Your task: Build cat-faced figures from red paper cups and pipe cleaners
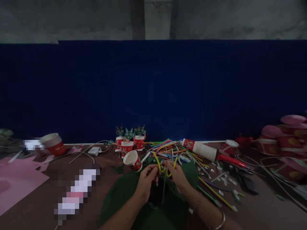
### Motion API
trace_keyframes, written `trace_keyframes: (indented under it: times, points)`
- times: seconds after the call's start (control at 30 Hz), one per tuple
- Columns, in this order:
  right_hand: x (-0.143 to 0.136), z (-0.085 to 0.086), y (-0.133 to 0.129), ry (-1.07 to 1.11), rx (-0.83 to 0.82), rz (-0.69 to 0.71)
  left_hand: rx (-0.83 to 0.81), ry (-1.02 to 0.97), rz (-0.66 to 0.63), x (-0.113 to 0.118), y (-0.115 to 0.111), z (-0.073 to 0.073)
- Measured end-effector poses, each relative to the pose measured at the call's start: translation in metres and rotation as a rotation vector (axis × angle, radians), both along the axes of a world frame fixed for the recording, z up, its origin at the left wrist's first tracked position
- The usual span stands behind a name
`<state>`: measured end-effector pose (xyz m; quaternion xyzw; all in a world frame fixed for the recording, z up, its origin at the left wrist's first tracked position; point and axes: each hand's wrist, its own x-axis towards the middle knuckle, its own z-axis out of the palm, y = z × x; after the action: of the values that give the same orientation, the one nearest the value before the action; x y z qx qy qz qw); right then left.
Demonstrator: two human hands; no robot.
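Note:
A bent yellow pipe cleaner [155, 158] is held up in a curved shape between my hands. My left hand [147, 180] pinches its left side, fingers closed. On the other side my right hand [177, 177] grips it, fingers also closed. Below the hands lies dark green paper [120, 199], with a thin grey strip [164, 190] hanging or standing over it; I cannot tell which. A red-and-white paper cup [133, 161] tilts just beyond my left hand. Behind it stand several red cups with dark cat-like paper heads [129, 134].
A pile of coloured pipe cleaners [165, 147] lies behind my hands. To its right are a stack of paper cups [203, 150], a red-handled tool [231, 159] and white scraps. Pink paper [21, 188] and stacked cups [54, 145] occupy the left. Cables cross both sides.

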<state>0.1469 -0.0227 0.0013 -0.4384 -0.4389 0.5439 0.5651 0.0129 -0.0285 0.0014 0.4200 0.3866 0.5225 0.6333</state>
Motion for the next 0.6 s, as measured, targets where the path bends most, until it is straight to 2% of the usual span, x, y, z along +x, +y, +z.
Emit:
trace_keyframes:
  times: [0.2, 0.4, 0.6]
  points:
    - [-0.0023, -0.0041, -0.0001, 0.036, -0.061, -0.012, -0.041, 0.031, -0.05, 0.0016, -0.0018, -0.002]
    - [-0.0047, -0.0018, -0.0035, 0.043, -0.085, 0.077, -0.156, 0.073, -0.164, -0.0001, -0.0053, -0.003]
    - [-0.0022, -0.0021, -0.0035, 0.006, -0.072, 0.138, -0.205, 0.019, -0.113, 0.0015, -0.0039, -0.0034]
